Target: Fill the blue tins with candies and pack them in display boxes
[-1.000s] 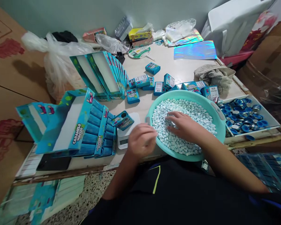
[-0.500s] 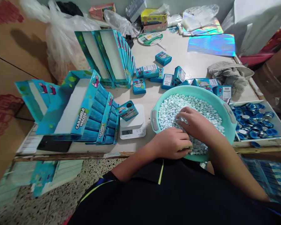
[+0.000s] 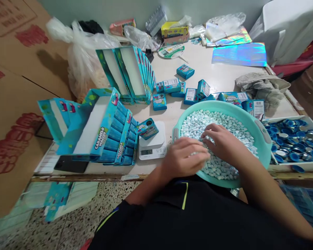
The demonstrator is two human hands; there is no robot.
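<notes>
A mint-green basin (image 3: pixel 262 152) is filled with small, pale blue-white candies (image 3: pixel 229 133). My right hand (image 3: pixel 220 142) has its fingers curled among the candies, some of them between thumb and fingertips. Over the basin's near left rim is my left hand (image 3: pixel 186 156), slightly blurred, its fingers bent together with pale candies showing between them. To its left stands a white digital scale (image 3: pixel 152 149) with a lit display. A blue "Caramelo Macizo" tin (image 3: pixel 147 129) rests tilted on the scale's plate.
Blue display boxes (image 3: pixel 101 139) holding tins stand left of the scale, with folded display boxes (image 3: pixel 131 74) behind. Several loose tins (image 3: pixel 172 85) lie beyond the basin. A white tray (image 3: pixel 302 166) of blue-rimmed lids sits right. A black phone (image 3: pixel 70 164) lies near the table's front edge.
My left hand has lifted slightly and shifted left toward the basin's rim. The right hand stays in the candies. The camera view has tilted, so everything appears lower and further right.
</notes>
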